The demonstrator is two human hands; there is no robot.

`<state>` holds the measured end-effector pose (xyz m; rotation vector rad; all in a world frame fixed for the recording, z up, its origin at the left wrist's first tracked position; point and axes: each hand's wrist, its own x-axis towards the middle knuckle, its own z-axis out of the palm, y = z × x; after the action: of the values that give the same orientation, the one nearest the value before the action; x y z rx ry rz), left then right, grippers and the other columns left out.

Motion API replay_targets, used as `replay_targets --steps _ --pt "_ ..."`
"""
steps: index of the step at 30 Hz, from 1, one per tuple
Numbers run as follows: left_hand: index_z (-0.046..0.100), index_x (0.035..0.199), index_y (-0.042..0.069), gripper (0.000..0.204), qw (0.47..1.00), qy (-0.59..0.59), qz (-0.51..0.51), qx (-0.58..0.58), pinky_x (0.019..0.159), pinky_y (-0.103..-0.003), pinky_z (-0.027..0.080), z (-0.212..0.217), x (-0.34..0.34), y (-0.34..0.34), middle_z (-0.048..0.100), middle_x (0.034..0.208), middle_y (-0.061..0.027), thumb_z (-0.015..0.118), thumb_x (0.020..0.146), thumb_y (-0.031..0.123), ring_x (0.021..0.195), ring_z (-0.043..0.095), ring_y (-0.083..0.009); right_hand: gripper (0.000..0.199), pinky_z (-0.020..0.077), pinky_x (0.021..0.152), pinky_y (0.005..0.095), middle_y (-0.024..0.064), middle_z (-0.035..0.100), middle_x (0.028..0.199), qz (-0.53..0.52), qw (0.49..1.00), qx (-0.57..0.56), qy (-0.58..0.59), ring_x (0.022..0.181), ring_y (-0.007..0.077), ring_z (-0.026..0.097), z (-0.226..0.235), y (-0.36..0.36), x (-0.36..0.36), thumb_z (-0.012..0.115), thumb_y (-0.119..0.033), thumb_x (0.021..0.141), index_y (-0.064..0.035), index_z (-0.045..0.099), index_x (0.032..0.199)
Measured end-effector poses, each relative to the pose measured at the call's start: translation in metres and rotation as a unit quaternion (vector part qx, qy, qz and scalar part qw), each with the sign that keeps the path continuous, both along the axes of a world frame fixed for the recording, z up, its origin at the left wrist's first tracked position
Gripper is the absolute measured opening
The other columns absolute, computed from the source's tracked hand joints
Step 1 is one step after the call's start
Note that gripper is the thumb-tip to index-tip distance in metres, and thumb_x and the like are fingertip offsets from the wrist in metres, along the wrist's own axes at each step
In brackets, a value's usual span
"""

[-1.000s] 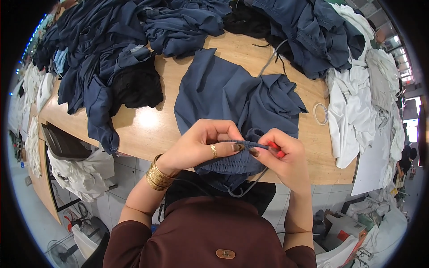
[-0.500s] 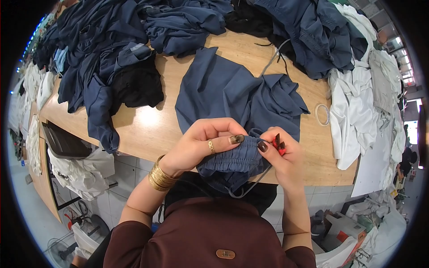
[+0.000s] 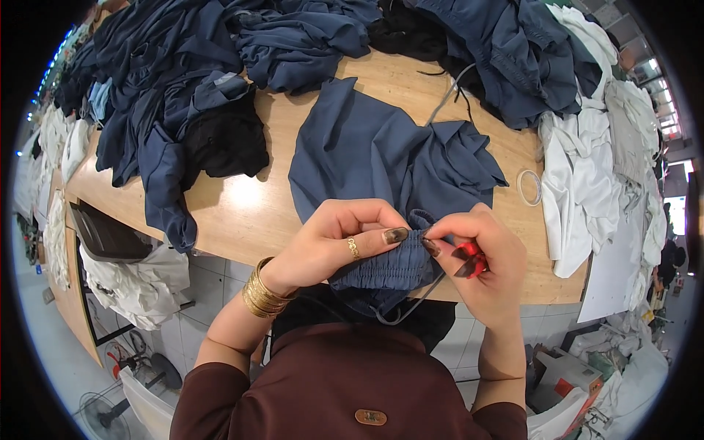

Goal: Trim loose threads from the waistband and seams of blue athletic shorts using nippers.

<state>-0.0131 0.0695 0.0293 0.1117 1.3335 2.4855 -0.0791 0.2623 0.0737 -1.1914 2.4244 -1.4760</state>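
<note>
Head: table edge (image 3: 242, 246) under garment (image 3: 381, 158)

Tape roll (image 3: 529, 187), white cloth pile (image 3: 587, 191), wooden table (image 3: 242, 213).

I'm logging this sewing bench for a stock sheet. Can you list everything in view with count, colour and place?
Navy garment: one, dark blue, spread on the table centre, its gathered waistband at the near edge.
Red-handled snips: one, in the right hand.
Grey cord: one, trailing across the far table.
Tape roll: one, whitish ring, right of the garment.
Navy clothes pile: many, far left and top.
Black garment: one, left of centre.
White clothes: several, right edge.
Wooden table: one, light wood.
Gold bangles: several, left wrist.
Left hand: pinching the waistband.
Right hand: at the waistband, holding the snips.
</note>
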Motion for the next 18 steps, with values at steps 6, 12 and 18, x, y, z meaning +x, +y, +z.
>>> replay_targets --steps 6,12,18 --pt "0.056 0.1 -0.004 0.014 0.999 0.001 0.0 -0.05 0.073 -0.016 0.041 0.01 0.001 0.002 0.059 0.091 0.0004 0.05 0.091 0.006 0.083 0.051 -0.0009 0.029 0.0411 0.05 0.0269 0.0046 0.054 0.071 0.024 0.997 0.069 0.036 0.057 0.0203 0.054 0.009 -0.001 -0.002 0.062 0.007 0.061 -0.0064 0.057 0.087" --pt "0.059 0.094 -0.002 0.012 0.993 0.012 0.034 -0.112 0.058 -0.014 0.033 0.011 0.003 0.009 0.055 0.077 0.0042 0.055 0.089 0.008 0.068 0.042 0.0007 0.027 0.0434 0.056 0.0282 0.0055 0.054 0.073 0.05 0.99 0.128 0.013 0.062 0.0193 0.056 0.015 0.0 -0.001 0.061 0.006 0.066 -0.0058 0.054 0.089" --pt "0.059 0.094 -0.003 0.015 0.993 -0.006 0.019 -0.114 0.058 -0.014 0.032 0.014 0.002 0.006 0.054 0.078 0.0043 0.055 0.089 0.011 0.068 0.042 0.0008 0.006 0.0372 0.061 0.0173 -0.0016 0.052 0.076 0.005 0.948 0.019 -0.318 0.069 0.0014 0.044 0.01 0.005 -0.004 0.056 -0.001 0.085 -0.0022 0.051 0.088"
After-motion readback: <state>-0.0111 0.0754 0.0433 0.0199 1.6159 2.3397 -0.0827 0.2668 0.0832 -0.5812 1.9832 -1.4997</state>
